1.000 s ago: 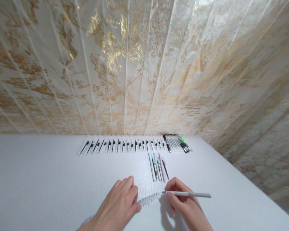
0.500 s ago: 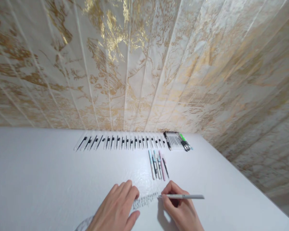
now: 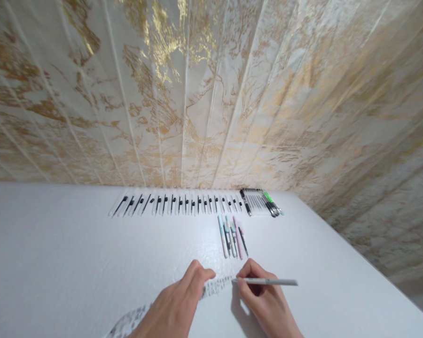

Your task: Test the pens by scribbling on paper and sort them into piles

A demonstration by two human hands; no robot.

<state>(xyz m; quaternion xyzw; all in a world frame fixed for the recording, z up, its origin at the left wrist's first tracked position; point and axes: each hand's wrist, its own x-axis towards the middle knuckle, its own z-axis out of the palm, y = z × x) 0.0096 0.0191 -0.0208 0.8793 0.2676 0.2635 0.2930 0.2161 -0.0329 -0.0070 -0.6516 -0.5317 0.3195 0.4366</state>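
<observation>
My right hand [image 3: 261, 298] pinches a slim grey-white pen [image 3: 268, 282], its tip pointing left and resting on a narrow strip of paper [image 3: 216, 286] covered in scribbles. My left hand [image 3: 178, 305] lies on that strip just left of the pen tip, fingers together and pressed down on the paper. The strip runs down to the lower left [image 3: 127, 324] under my left wrist. Just beyond my hands lies a small group of pastel pens [image 3: 231, 236].
A long row of capped pens [image 3: 178, 204] lies along the far edge of the white table [image 3: 56, 253]. At its right end sits a bundle of clear pens with a green one [image 3: 262, 203]. A gold-patterned wall [image 3: 211, 94] rises behind; the table edge runs diagonally at right.
My left hand slid along the strip and now shows more scribbled paper at the lower left. My right hand with the pen moved slightly left and up.
</observation>
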